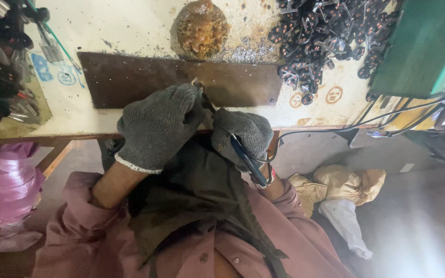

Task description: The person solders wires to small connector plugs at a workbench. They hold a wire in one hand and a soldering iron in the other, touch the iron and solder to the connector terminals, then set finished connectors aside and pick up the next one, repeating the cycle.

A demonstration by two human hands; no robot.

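We record: at the near edge of the surface [130, 20], our left hand [158, 126] and right hand [243, 131], both in grey knit gloves, closed round a small metal part [198, 85] over a dark rectangular plate [130, 77]. The right grip also holds a blue-handled tool [248, 162]. Far edge: rusty brown lump [202, 28]; far right corner: heap of black plug parts [325, 36].
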